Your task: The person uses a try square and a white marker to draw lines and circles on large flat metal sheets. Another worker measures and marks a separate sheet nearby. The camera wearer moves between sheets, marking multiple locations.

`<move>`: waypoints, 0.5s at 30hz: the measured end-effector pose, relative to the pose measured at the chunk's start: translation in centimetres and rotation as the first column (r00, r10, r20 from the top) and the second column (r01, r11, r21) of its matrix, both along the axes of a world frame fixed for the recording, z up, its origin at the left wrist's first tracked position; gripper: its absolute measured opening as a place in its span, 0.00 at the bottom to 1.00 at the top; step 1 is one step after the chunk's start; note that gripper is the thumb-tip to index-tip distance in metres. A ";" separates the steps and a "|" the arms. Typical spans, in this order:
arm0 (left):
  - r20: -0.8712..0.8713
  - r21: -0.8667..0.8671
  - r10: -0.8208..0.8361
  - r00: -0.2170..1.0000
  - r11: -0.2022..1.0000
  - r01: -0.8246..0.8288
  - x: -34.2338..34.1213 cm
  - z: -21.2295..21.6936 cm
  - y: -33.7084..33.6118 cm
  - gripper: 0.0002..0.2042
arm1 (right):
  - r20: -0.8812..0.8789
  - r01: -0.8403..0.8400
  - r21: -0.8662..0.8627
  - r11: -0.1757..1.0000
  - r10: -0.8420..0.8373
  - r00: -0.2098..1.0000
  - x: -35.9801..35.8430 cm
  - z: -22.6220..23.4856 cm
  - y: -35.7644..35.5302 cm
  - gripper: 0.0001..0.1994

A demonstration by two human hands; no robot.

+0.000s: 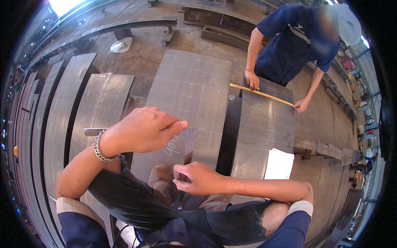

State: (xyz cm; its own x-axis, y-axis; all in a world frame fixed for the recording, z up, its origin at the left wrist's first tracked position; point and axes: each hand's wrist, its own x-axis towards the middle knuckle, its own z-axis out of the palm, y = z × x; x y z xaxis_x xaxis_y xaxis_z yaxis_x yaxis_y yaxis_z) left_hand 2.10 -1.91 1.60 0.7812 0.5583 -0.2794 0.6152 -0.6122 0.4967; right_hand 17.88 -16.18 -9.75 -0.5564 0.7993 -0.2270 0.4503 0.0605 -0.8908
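Observation:
My left hand [142, 129], with a chain bracelet [98, 145] at the wrist, is closed above a grey steel plate [186, 82]. Whatever its fingers may hold is hidden. A short flat metal strip [93, 132] shows just left of that wrist; whether the hand holds it, I cannot tell. Lower and further right, my right hand [198, 177] is curled with thumb and fingers close together. Anything in that pinch is too small to name. Chalk lines and marks cover the plate between and beyond my hands. My brown boot [160, 177] rests between them.
At the far right a co-worker [289, 45] stretches a yellow tape measure [264, 94] across a second steel plate [264, 128]. White paper sheets [279, 164] lie on its near end. More plates [105, 97] lie at left, with dark gaps between. Steel beams [223, 20] lie beyond.

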 end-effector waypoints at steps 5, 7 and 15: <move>-0.020 0.058 -0.042 0.999 0.997 0.043 0.1 0.2 0.0 0.19 | -0.006 0.030 0.008 1.000 -0.030 1.000 0.0 -0.9 -0.5 0.11; 0.003 0.084 -0.053 0.999 0.995 0.053 -0.1 0.0 0.0 0.18 | -0.029 0.022 -0.026 0.999 -0.023 0.999 -0.1 -0.8 -0.6 0.10; -0.051 0.023 -0.013 0.999 1.000 0.014 0.9 0.4 -0.1 0.17 | -0.146 -0.005 0.035 0.999 0.010 0.989 0.5 -2.8 -1.4 0.07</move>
State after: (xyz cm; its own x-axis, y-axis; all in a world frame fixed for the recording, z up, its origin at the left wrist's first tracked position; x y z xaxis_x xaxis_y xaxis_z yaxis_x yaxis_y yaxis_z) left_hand 3.02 -2.04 1.99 0.7736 0.5549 -0.3061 0.6312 -0.6313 0.4507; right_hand 18.38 -17.61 -12.58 -0.5878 0.8008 -0.1152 0.3151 0.0954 -0.9443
